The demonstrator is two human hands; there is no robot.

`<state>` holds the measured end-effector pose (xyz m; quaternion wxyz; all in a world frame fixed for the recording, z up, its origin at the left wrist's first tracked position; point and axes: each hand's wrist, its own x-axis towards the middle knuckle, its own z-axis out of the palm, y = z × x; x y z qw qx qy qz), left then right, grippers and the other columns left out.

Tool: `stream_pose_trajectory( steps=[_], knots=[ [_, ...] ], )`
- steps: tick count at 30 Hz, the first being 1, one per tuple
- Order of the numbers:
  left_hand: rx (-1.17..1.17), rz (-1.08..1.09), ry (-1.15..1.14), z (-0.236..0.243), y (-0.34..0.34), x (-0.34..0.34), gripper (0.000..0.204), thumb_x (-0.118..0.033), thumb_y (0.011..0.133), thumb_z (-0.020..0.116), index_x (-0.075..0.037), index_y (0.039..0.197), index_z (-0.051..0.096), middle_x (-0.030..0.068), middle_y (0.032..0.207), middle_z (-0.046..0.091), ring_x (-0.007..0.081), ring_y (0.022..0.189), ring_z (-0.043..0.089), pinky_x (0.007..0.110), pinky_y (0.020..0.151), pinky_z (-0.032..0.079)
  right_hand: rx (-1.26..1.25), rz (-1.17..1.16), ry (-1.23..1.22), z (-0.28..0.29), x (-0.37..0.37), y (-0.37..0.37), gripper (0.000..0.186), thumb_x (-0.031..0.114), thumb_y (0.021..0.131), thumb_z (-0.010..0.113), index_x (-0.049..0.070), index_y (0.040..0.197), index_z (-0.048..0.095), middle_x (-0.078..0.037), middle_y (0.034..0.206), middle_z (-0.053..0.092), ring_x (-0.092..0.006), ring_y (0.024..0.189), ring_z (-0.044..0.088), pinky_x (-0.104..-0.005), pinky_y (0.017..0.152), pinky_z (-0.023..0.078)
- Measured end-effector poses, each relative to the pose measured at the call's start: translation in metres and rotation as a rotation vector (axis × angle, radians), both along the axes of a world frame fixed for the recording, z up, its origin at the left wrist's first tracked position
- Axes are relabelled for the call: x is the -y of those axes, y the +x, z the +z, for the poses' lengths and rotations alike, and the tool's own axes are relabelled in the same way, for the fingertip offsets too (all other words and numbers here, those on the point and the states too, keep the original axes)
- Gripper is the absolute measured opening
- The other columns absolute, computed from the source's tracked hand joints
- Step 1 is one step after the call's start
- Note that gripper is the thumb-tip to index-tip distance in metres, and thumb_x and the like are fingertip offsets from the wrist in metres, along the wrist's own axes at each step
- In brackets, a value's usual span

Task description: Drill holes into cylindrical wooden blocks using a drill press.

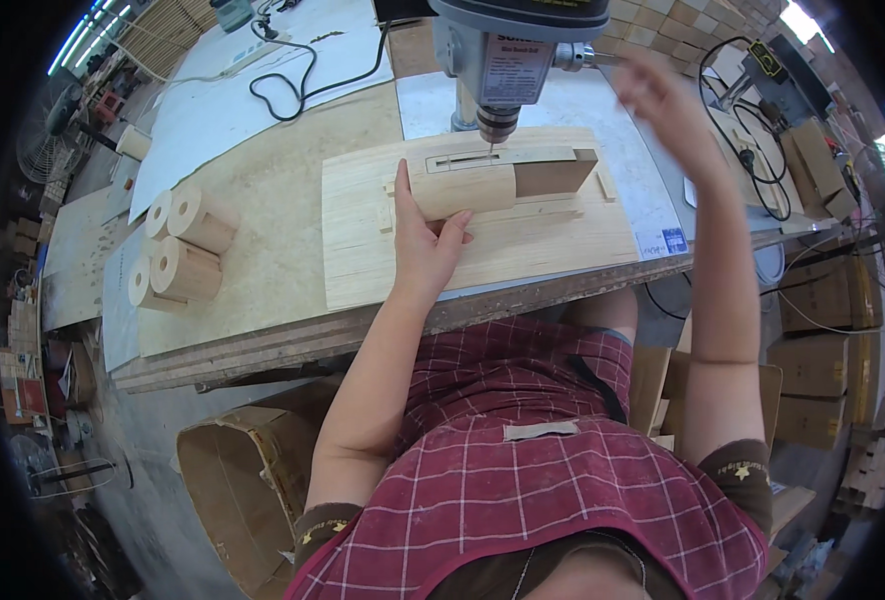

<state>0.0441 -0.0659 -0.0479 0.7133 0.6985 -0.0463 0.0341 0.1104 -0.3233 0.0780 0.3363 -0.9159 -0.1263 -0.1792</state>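
A pale wooden block with a rounded front (468,190) lies on a wooden board jig (363,265). My left hand (428,235) grips its left end, the thumb on the front face and a finger stretched along the end. A flat strip with a narrow slot (538,156) lies along the top of the block. Just over it hangs the thin bit in the chuck (498,122) of a grey drill press (513,65). To the right of the drill head my right hand (658,110) is raised, near a side knob (573,56); its fingers are smeared by motion.
Several wooden cylinders with centre holes (188,270) stand and lie at the table's left. A black cable (303,95) runs over the white sheet behind. Stacked wood blocks (678,30) rise at the back right. A cardboard box (218,480) sits below the table edge (293,350).
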Motion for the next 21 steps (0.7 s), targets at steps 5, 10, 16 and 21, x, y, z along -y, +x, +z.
stream_pose_trajectory(
  steps=[5,10,16,21],
  knots=[
    [0.04,0.019,-0.024,-0.001,0.0,0.001,0.085,0.007,0.079,0.056,-0.007,0.14,-0.001,0.019,0.116,0.047,0.018,0.085,0.058,0.025,0.06,0.052,0.326,-0.098,0.358,0.083,-0.043,0.023,0.028,0.024,0.085,0.045,-0.001,0.082,0.058,-0.019,0.07,0.058,-0.0225,0.065,0.058,-0.0322,0.059,0.044],
    [0.016,0.014,-0.025,0.001,-0.001,0.001,0.084,0.007,0.079,0.056,-0.007,0.14,-0.001,0.0183,0.112,0.049,0.016,0.079,0.058,0.024,0.056,0.051,0.289,-0.091,-0.011,0.107,-0.072,0.029,0.031,0.026,0.083,0.046,-0.001,0.079,0.06,-0.02,0.073,0.06,-0.0277,0.069,0.061,-0.0337,0.061,0.046],
    [0.002,0.03,-0.009,0.003,-0.001,0.001,0.085,0.007,0.078,0.056,-0.007,0.14,0.0,0.0177,0.108,0.051,0.0142,0.07,0.057,0.023,0.053,0.05,0.416,-0.23,-0.266,0.102,-0.067,0.007,0.033,0.026,0.081,0.047,-0.003,0.07,0.058,-0.022,0.069,0.058,-0.0326,0.068,0.06,-0.0368,0.061,0.045],
    [0.007,0.044,0.009,0.002,-0.001,0.002,0.085,0.006,0.078,0.056,-0.008,0.141,0.0,0.0178,0.108,0.052,0.014,0.069,0.057,0.023,0.053,0.05,0.314,-0.198,-0.179,0.089,-0.058,-0.043,0.035,0.025,0.08,0.045,-0.005,0.065,0.056,-0.023,0.064,0.056,-0.0335,0.064,0.059,-0.0389,0.06,0.044]
  ],
)
